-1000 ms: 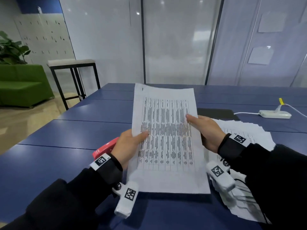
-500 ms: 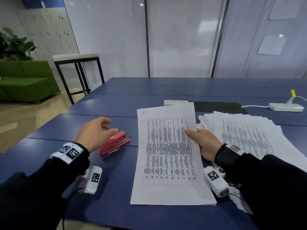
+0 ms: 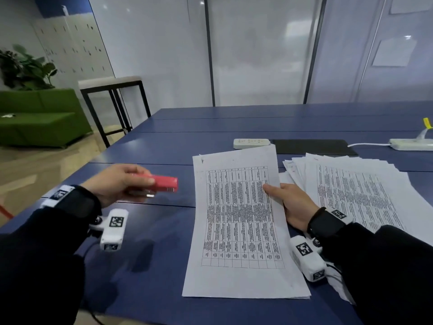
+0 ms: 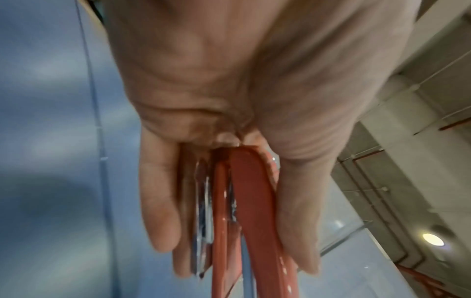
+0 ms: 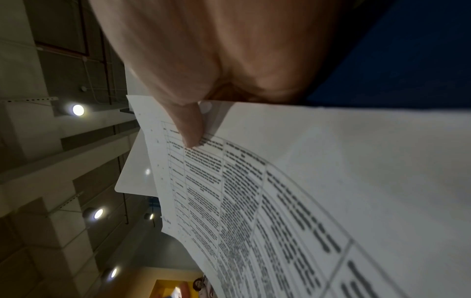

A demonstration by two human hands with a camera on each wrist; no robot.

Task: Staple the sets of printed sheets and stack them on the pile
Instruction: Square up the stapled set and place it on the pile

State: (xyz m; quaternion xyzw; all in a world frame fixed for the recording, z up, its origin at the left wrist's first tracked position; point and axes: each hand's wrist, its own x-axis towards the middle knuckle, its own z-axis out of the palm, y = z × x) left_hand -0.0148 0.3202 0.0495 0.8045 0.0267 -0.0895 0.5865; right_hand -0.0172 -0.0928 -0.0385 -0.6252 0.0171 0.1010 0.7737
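Observation:
A set of printed sheets (image 3: 239, 221) with a table of text lies on the blue table (image 3: 152, 254) in front of me. My right hand (image 3: 290, 202) pinches its right edge, thumb on top (image 5: 188, 131), and the far end curls upward. My left hand (image 3: 119, 184) grips a red stapler (image 3: 164, 184) and holds it above the table, left of the sheets' top corner. In the left wrist view the fingers and thumb wrap the stapler (image 4: 244, 211) from both sides. A fanned pile of printed sheets (image 3: 356, 191) lies to the right.
A white power strip (image 3: 251, 143) and a black pad (image 3: 314, 147) lie beyond the sheets. A second power strip with a cable (image 3: 410, 144) sits at the far right. A stool (image 3: 112, 90) and a green sofa (image 3: 39, 116) stand off the table's left side.
My left hand let go of the sheets, reached left to the stapler, gripped it and lifted it off the table toward the sheets. The set came down from upright to lie on the table.

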